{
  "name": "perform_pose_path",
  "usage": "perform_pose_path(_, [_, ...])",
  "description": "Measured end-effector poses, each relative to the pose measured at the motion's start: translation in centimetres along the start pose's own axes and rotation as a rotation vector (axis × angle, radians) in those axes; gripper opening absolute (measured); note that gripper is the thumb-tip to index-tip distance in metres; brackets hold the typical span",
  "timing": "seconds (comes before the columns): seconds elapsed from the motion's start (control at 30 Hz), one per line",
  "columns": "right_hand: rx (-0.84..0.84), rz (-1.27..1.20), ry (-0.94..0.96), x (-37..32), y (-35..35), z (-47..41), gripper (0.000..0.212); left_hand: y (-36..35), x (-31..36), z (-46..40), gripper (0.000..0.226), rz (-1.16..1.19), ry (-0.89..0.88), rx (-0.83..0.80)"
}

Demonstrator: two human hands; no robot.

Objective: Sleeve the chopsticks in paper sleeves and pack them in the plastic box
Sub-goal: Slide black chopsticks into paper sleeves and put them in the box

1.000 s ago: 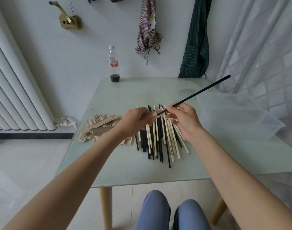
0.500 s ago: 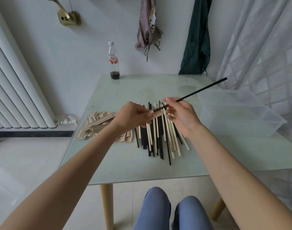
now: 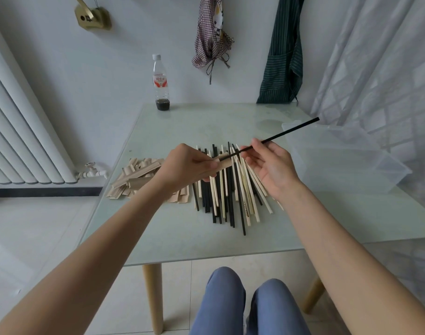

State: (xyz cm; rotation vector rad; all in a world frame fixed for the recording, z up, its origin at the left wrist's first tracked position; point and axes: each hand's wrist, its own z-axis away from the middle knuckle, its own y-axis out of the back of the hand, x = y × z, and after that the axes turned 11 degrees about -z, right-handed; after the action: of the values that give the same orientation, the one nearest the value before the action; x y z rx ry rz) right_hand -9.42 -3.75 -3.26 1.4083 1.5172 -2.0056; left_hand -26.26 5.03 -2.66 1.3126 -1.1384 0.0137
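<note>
My left hand (image 3: 188, 166) grips a tan paper sleeve (image 3: 224, 161) above the table. My right hand (image 3: 267, 165) pinches a black chopstick (image 3: 286, 132) between thumb and forefinger, the other fingers spread. The chopstick's near tip sits inside the sleeve's mouth and its far end points up to the right. Below both hands lies a pile of black and pale wooden chopsticks (image 3: 230, 199). Several loose paper sleeves (image 3: 136, 180) are heaped to the left of it. A clear plastic box (image 3: 346, 160) stands at the table's right side.
The pale glass table (image 3: 194, 126) carries a plastic bottle (image 3: 161, 84) with dark liquid at its far edge. A white radiator (image 3: 18, 131) lines the left wall. Sheer curtain (image 3: 380, 68) hangs at the right, close to the box. My knees show below the table's front edge.
The black chopstick has slid further into the sleeve, its far end now lower and closer in. My right hand's fingers have spread while the pinch holds.
</note>
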Motion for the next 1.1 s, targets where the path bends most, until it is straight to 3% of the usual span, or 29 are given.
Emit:
perform_pose_path(0.2, [0.005,0.113,-0.048,1.4,-0.4,0.3,0.005,-0.8,0.8,0.0,0.017,-0.011,-0.011,-0.019])
perform_pose_path(0.33, [0.081,0.017,0.009,0.6,-0.2,0.0,0.01,-0.9,0.2,-0.2,0.018,-0.002,0.006,-0.013])
perform_pose_path(0.53, [0.083,0.202,-0.043,1.0,-0.3,0.3,0.007,-1.8,0.8,-0.5,0.019,-0.012,0.005,-0.008])
perform_pose_path(0.73, [0.151,0.149,-0.008,0.1,0.8,-0.3,0.012,-2.3,0.5,-1.1,0.016,-0.011,0.003,-0.023])
perform_pose_path(0.9, [0.04,0.36,-0.077,1.3,0.8,-0.4,0.011,-3.4,1.3,-1.5,0.027,0.036,-0.029,-0.028])
perform_pose_path(1.03, [0.097,0.316,-0.09,0.6,2.7,-1.3,0.022,-3.8,0.2,-2.1,0.023,0.025,0.011,-0.005])
perform_pose_path(1.1, [0.155,0.575,-0.063,0.9,4.2,-2.0,0.021,-4.2,-0.1,-2.3,0.026,-0.001,0.03,0.003])
